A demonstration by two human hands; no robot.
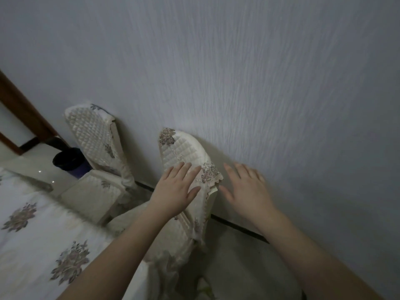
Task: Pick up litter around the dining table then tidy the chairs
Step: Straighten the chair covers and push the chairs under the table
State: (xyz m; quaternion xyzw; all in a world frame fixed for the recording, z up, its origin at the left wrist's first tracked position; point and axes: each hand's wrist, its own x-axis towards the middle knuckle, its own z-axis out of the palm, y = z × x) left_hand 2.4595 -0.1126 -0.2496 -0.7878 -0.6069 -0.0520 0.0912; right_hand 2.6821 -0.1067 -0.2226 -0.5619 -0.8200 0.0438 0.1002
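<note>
Two dining chairs with cream quilted covers and floral embroidery stand against the wall. The near chair (pixel 179 152) is in the middle of the view; my left hand (pixel 176 187) lies flat on the front of its backrest, fingers spread. My right hand (pixel 246 187) hovers open just right of the backrest's top corner, close to the wall, holding nothing. The far chair (pixel 93 135) stands further left, its seat cushion (pixel 95 191) visible. The dining table (pixel 32 224), under a white floral cloth, fills the lower left.
A textured pale wall (pixel 259 83) runs right behind the chairs, with a dark skirting strip (pixel 238 226) along the floor. A dark round bin (pixel 69 161) stands beyond the far chair near a brown door frame (pixel 23 107). Pale tiled floor (pixel 238 256) shows at the lower right.
</note>
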